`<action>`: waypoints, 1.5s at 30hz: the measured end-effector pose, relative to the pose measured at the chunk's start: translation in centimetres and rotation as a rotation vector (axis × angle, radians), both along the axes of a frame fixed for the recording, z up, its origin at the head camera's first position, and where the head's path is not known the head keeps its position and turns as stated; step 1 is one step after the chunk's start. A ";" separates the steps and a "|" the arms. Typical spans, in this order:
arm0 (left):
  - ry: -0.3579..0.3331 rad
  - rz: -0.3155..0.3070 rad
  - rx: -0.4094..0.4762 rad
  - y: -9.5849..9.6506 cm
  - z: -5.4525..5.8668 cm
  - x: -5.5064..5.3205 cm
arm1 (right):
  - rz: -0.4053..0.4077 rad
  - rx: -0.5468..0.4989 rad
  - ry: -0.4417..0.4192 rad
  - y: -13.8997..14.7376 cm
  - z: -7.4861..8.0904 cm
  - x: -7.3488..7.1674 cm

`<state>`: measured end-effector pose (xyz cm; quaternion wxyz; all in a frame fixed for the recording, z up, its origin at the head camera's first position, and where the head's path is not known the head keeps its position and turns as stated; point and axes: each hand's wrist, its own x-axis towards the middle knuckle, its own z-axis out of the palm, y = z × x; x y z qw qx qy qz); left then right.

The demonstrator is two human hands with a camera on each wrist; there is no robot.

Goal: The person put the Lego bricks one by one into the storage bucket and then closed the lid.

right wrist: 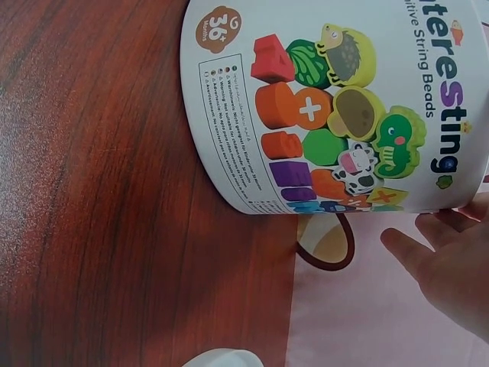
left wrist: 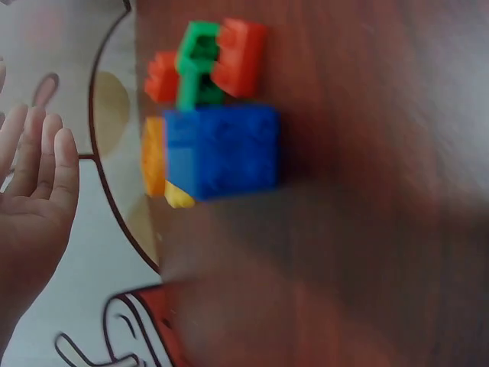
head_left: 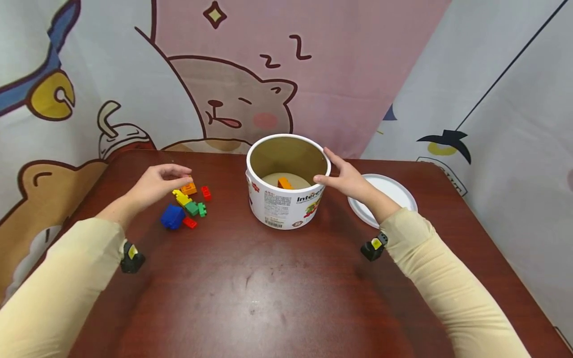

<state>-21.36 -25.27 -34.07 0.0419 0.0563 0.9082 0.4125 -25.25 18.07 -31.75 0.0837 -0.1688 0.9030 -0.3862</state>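
Note:
My left hand (head_left: 163,181) hovers over a small heap of toy building bricks at the left, its fingers extended and nothing visibly held. Nearest its fingertips is an orange brick (head_left: 189,188). Close by lie a yellow brick (head_left: 181,198), green bricks (head_left: 191,208), red bricks (head_left: 206,193) and a large blue brick (left wrist: 229,151). A white round bucket (head_left: 284,209) stands upright in the middle. With thumb and fingers spread at its right rim, my right hand (head_left: 346,181) holds it. Inside the bucket lies an orange brick (head_left: 284,183).
A white round lid (head_left: 394,191) lies on the brown table (head_left: 255,298), right of the bucket and partly under my right forearm. Behind the table hangs a cartoon-printed cloth (head_left: 358,64). Small black wrist cameras (head_left: 373,247) sit at both wrists.

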 end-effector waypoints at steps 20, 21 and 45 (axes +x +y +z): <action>-0.139 0.010 -0.053 -3.8 -5.2 2.4 | -0.008 0.009 -0.002 -0.1 0.1 0.1; -0.141 0.005 -0.061 -3.9 -5.3 2.4 | -0.008 0.008 -0.003 -0.1 0.2 0.1; -0.189 -0.102 -0.101 -4.1 -5.9 2.8 | -0.014 0.013 0.002 -0.1 0.1 0.1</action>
